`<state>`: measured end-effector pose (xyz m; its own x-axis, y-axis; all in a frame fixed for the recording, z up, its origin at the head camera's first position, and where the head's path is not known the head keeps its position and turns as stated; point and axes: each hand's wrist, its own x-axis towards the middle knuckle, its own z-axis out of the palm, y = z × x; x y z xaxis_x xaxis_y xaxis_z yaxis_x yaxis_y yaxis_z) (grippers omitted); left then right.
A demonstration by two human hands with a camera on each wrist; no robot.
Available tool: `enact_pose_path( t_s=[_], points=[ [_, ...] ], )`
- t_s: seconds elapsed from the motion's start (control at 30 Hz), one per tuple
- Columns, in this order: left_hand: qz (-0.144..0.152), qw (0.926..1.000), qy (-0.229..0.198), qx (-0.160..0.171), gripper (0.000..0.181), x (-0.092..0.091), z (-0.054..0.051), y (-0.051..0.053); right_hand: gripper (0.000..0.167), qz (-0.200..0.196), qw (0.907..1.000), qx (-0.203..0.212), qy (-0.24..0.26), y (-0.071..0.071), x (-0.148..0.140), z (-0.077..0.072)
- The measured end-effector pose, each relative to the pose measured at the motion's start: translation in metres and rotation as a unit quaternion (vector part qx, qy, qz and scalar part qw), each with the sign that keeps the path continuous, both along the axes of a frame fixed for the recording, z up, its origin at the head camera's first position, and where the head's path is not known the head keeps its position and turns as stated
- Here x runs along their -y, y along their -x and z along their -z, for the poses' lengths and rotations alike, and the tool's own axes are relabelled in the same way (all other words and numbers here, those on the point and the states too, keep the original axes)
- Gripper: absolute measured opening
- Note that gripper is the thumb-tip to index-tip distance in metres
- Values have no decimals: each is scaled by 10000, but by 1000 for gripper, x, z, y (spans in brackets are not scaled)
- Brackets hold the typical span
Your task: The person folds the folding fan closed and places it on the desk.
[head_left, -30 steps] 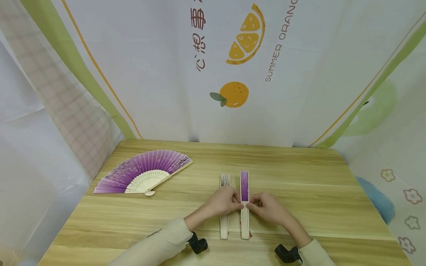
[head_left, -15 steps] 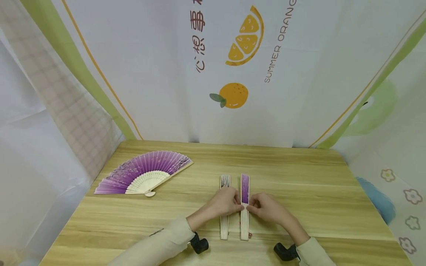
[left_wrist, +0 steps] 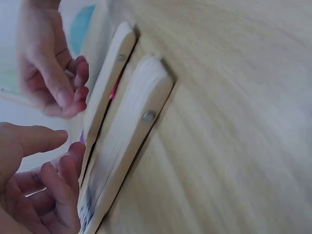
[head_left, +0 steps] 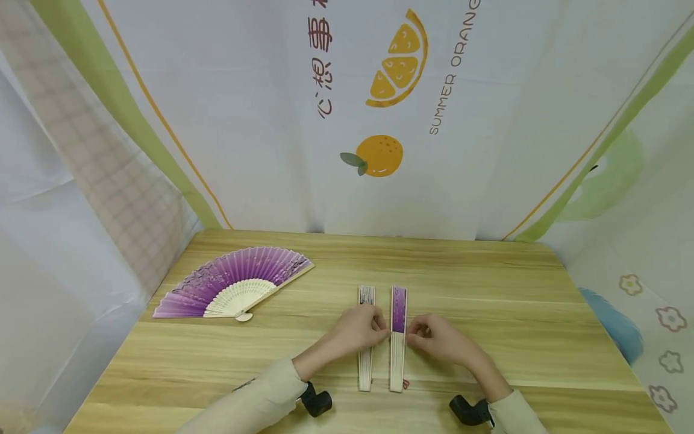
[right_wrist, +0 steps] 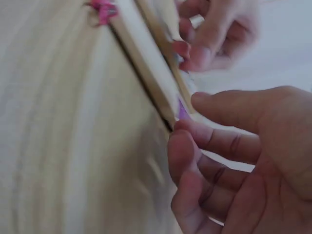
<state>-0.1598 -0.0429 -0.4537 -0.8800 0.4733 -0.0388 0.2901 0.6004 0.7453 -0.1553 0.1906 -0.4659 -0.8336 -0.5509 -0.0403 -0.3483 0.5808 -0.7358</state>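
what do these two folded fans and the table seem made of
Purple folded fan and dark-printed folded fan: pale, straight, matte sticks, probably bamboo or wood; a shiny round rivet suggests metal. Purple covering: cloth or paper, unclear. Table: satin finish, streaked grain, so wood or printed laminate.

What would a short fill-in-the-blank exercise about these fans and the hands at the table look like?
The spread fan has an outer part coloured mainly ____.
The number of folded fans on the table is ____.
In the head view, the hand covering part of the paler folded fan is the person's ____ one.
The whole fruit printed on the backdrop is coloured ____.

Missing words: purple; two; left; orange.
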Motion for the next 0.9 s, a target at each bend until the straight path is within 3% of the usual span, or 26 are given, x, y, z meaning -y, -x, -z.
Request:
enact_pose_path(
  t_s=[0.33,0.63,0.9],
  points=[
    [-351,9985,-338,-254,8,42,-9,5,14,-59,9962,297,816,7,2,-5],
    [-628,9955,-666,-229,5,70,-7,6,17,208,9920,394,1181,15,29,-10],
    [-1038,9911,-753,-347,4,98,-10,3,21,204,9847,631,1611,19,58,-13]
  ],
)
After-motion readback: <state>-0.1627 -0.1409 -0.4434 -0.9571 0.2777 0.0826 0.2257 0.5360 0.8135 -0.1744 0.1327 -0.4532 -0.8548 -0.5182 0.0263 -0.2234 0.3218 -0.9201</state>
